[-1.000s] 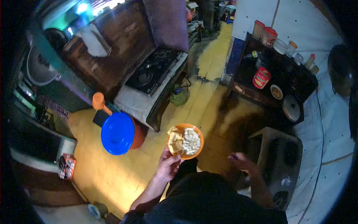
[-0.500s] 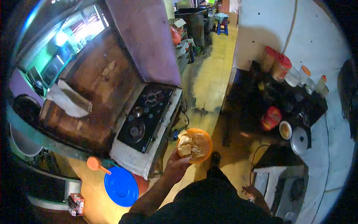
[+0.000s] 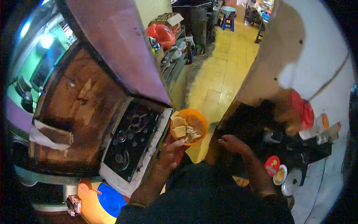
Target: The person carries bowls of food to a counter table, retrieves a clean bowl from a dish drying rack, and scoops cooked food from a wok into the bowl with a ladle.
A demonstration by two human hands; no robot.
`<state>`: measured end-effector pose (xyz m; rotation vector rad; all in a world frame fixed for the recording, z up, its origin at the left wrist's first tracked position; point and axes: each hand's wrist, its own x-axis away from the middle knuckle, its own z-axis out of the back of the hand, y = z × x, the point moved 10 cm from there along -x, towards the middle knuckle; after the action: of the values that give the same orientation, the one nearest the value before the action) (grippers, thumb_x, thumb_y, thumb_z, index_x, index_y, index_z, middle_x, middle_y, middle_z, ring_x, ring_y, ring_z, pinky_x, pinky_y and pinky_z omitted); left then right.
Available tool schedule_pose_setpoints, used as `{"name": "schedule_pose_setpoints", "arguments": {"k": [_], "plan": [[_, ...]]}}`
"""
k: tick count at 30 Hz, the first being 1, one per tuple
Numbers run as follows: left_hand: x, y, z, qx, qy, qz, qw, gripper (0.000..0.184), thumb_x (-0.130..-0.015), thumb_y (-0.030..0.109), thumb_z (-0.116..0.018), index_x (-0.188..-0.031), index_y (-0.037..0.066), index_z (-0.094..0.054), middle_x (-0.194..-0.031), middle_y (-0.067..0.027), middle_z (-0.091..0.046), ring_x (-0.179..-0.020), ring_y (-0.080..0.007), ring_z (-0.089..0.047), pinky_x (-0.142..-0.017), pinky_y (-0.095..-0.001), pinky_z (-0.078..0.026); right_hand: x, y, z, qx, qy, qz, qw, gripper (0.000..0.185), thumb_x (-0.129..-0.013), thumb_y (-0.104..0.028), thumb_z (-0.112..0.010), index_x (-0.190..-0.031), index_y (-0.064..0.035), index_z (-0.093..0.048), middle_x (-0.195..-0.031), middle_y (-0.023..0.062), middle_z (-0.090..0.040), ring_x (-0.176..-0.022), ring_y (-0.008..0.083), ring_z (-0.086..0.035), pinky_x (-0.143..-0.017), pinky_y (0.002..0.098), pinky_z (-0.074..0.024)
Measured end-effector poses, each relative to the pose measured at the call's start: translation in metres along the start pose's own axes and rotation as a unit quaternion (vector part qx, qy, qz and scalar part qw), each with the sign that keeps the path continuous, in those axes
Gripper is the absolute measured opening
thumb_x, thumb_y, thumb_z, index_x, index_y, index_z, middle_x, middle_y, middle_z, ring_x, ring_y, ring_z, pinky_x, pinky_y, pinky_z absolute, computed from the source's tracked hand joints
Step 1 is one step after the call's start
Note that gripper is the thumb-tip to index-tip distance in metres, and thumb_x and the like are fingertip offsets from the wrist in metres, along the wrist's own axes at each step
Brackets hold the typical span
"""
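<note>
My left hand (image 3: 172,152) grips the near-left side of an orange bowl (image 3: 203,120), with the thumb at its rim. Pale, flat, cracker-like pieces (image 3: 179,131) lie at the bowl's left, beside small whitish bits and brownish food. To the right of the bowl, apart from it, my right hand (image 3: 234,144) is raised over the dark counter edge. Its fingers look loosely extended and nothing shows in them, though the hand is somewhat dim.
On the left is a black gas stove (image 3: 131,136); a blue lid (image 3: 110,199) lies below it. A yellow tiled passage (image 3: 220,67) runs ahead, past a shelf (image 3: 175,59) and a blue stool (image 3: 228,23). On the right counter stand red-lidded jars (image 3: 306,115) and a white plate (image 3: 284,174).
The view has moved forward along the passage and turned. My right hand has risen from low beside my body to near the bowl, which stays in my left hand.
</note>
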<state>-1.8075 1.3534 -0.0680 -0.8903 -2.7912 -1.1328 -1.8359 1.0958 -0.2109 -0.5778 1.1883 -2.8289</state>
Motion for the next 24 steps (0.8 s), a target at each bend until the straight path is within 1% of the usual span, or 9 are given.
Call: {"name": "schedule_pose_setpoints", "arguments": {"k": [5, 7, 8, 11, 13, 15, 21, 23, 24], "plan": [[-0.165, 0.037, 0.006, -0.001, -0.002, -0.028, 1.000, 0.063, -0.085, -0.001, -0.059, -0.144, 0.009, -0.039, -0.136, -0.0113, -0.052, -0.126, -0.0295, -0.053, -0.107, -0.0466, -0.045, -0.119, -0.080, 0.115, -0.055, -0.001, 0.103, 0.993, 0.040, -0.098, -0.039, -0.057, -0.092, 0.0005, -0.064, -0.079, 0.0103, -0.064, -0.073, 0.0212, -0.059, -0.068, 0.0378, -0.0489], [-0.234, 0.055, 0.010, -0.015, -0.003, -0.003, 1.000, 0.065, -0.084, -0.002, -0.058, -0.145, 0.009, -0.038, -0.137, -0.0108, -0.052, -0.127, -0.0297, -0.052, -0.105, -0.0465, -0.046, -0.175, -0.074, 0.142, -0.197, -0.025, -0.001, 0.980, 0.037, -0.098, -0.037, -0.057, -0.095, -0.0004, -0.062, -0.078, 0.0045, -0.062, -0.073, 0.0149, -0.056, -0.065, 0.0338, -0.0472], [-0.273, 0.053, 0.029, 0.006, 0.006, 0.012, 1.000, 0.066, -0.083, -0.002, -0.059, -0.145, 0.009, -0.038, -0.137, -0.0106, -0.051, -0.126, -0.0291, -0.053, -0.104, -0.0453, -0.047, -0.206, -0.072, 0.161, -0.242, 0.008, 0.053, 0.969, 0.034, -0.099, -0.035, -0.057, -0.099, -0.0014, -0.061, -0.077, 0.0006, -0.059, -0.072, 0.0104, -0.054, -0.063, 0.0297, -0.0454], [-0.379, 0.065, 0.061, 0.036, 0.019, 0.072, 0.997, 0.068, -0.082, -0.002, -0.060, -0.146, 0.009, -0.038, -0.137, -0.0101, -0.051, -0.126, -0.0279, -0.053, -0.101, -0.0431, -0.050, -0.306, -0.055, 0.219, -0.237, 0.069, 0.006, 0.969, 0.033, -0.100, -0.035, -0.056, -0.100, -0.0016, -0.061, -0.076, 0.0004, -0.057, -0.071, 0.0097, -0.053, -0.062, 0.0278, -0.0452], [-0.451, 0.103, 0.031, -0.005, -0.083, 0.021, 0.996, 0.068, -0.082, -0.004, -0.060, -0.145, 0.009, -0.039, -0.136, -0.0116, -0.052, -0.125, -0.0288, -0.053, -0.101, -0.0433, -0.050, -0.377, -0.046, 0.264, -0.260, 0.086, -0.002, 0.962, 0.037, -0.100, -0.039, -0.055, -0.101, -0.0034, -0.062, -0.075, 0.0008, -0.056, -0.064, 0.0104, -0.051, -0.057, 0.0272, -0.0438], [-0.500, 0.131, 0.002, -0.002, -0.074, 0.037, 0.997, 0.065, -0.082, -0.004, -0.061, -0.143, 0.007, -0.040, -0.134, -0.0125, -0.053, -0.124, -0.0293, -0.054, -0.102, -0.0435, -0.049, -0.422, -0.029, 0.294, -0.298, 0.028, -0.108, 0.948, 0.039, -0.099, -0.044, -0.054, -0.101, -0.0060, -0.062, -0.074, 0.0014, -0.057, -0.057, 0.0120, -0.047, -0.049, 0.0288, -0.0400], [-0.639, 0.178, -0.002, -0.040, -0.012, 0.046, 0.998, 0.060, -0.081, -0.006, -0.059, -0.139, 0.001, -0.044, -0.132, -0.0152, -0.055, -0.122, -0.0302, -0.056, -0.104, -0.0429, -0.047, -0.556, 0.184, 0.356, -0.251, 0.082, -0.308, 0.914, 0.043, -0.089, -0.047, -0.057, -0.097, -0.0050, -0.061, -0.068, 0.0045, -0.055, -0.047, 0.0160, -0.041, -0.042, 0.0328, -0.0365], [-0.684, 0.192, -0.004, -0.049, -0.007, 0.035, 0.998, 0.061, -0.081, -0.005, -0.059, -0.139, 0.001, -0.044, -0.132, -0.0148, -0.055, -0.122, -0.0299, -0.056, -0.104, -0.0427, -0.047, -0.563, 0.282, 0.355, -0.277, 0.203, -0.344, 0.874, 0.039, -0.089, -0.043, -0.057, -0.079, -0.0055, -0.062, -0.061, 0.0082, -0.055, -0.048, 0.0200, -0.049, -0.044, 0.0383, -0.0410], [-0.707, 0.197, -0.003, -0.048, 0.001, 0.027, 0.998, 0.061, -0.081, -0.005, -0.059, -0.139, 0.002, -0.044, -0.133, -0.0146, -0.055, -0.122, -0.0298, -0.056, -0.104, -0.0426, -0.047, -0.555, 0.316, 0.349, -0.254, 0.128, -0.440, 0.852, 0.033, -0.088, -0.038, -0.059, -0.081, -0.0058, -0.062, -0.063, 0.0070, -0.055, -0.051, 0.0198, -0.048, -0.044, 0.0383, -0.0393]]}}
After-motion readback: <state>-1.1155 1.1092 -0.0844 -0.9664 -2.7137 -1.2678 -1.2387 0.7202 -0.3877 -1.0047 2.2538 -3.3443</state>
